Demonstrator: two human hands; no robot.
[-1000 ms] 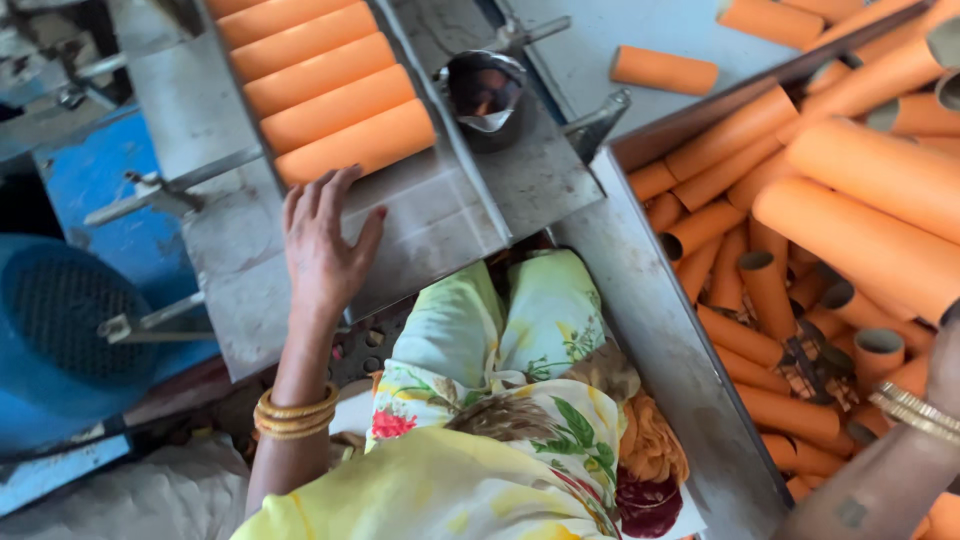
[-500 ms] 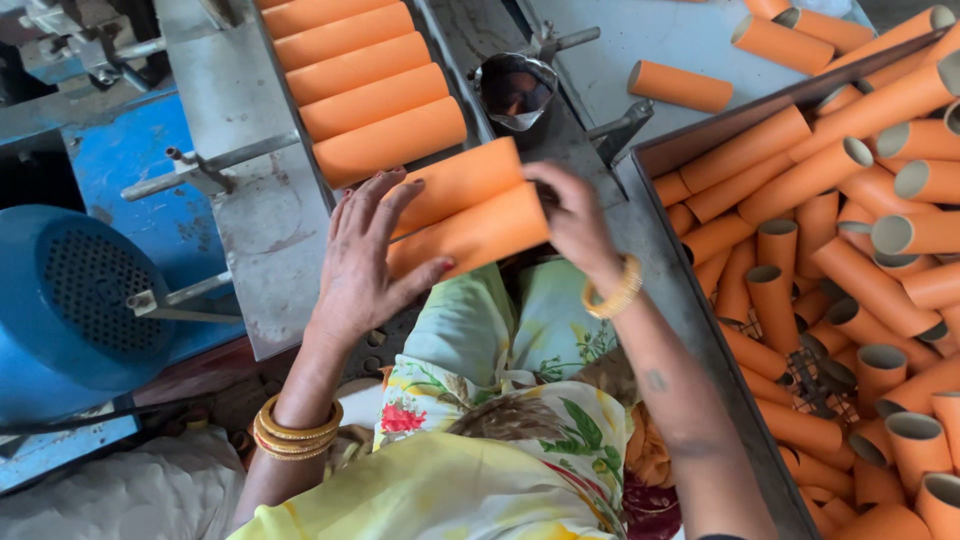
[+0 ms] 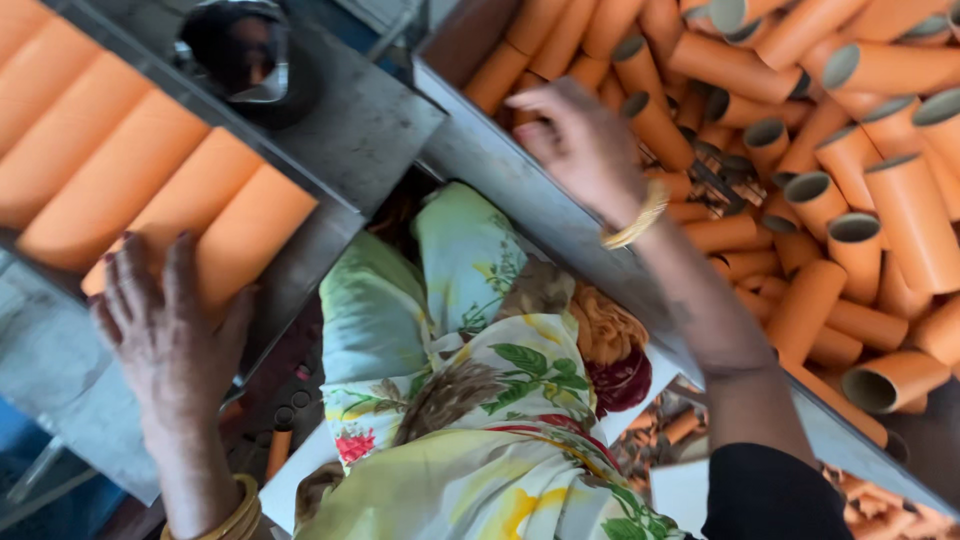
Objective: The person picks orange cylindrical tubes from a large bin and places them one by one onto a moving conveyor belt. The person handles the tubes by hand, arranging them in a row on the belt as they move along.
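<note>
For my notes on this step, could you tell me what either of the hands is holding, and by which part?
Nothing is gripped. The left hand lies flat on the nearest orange tube in the tray, fingers spread. The right hand reaches over the bin of loose tubes; any hold there cannot be told.

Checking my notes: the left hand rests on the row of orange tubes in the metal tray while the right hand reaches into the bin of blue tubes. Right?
Not quite: the tubes in the bin are orange, not blue, as the head view shows. The left hand rests on the row of orange tubes; the right hand reaches into the bin.

Orange cardboard tubes (image 3: 150, 190) lying in a grey metal tray (image 3: 360, 120), more orange tubes with grey-dark open ends (image 3: 860, 150) heaped in the bin, a yellow-green floral garment (image 3: 470, 400), gold bangles (image 3: 635, 220).
</note>
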